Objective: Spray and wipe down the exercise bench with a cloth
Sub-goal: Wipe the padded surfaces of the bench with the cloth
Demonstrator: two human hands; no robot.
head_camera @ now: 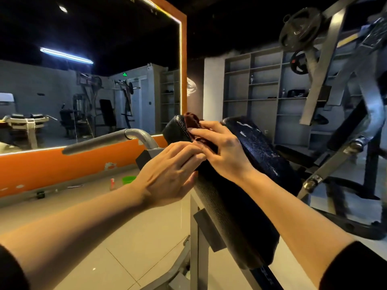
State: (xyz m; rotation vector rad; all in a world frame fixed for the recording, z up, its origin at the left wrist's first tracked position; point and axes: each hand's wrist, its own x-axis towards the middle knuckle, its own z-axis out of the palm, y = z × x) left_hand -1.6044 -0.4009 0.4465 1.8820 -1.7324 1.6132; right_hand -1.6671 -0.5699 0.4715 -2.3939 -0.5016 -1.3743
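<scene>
Cloth, dark red, bunched at top end of black bench pad. Right hand pinches it against the pad; left hand pinches its lower edge. Pad face shows wet streaks.

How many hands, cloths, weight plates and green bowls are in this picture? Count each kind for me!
Hands: 2, the left hand and the right hand
Cloths: 1, the dark red cloth on the bench pad
Weight plates: 2, one above another
Green bowls: 1, the bowl on the floor
Total: 6
</scene>
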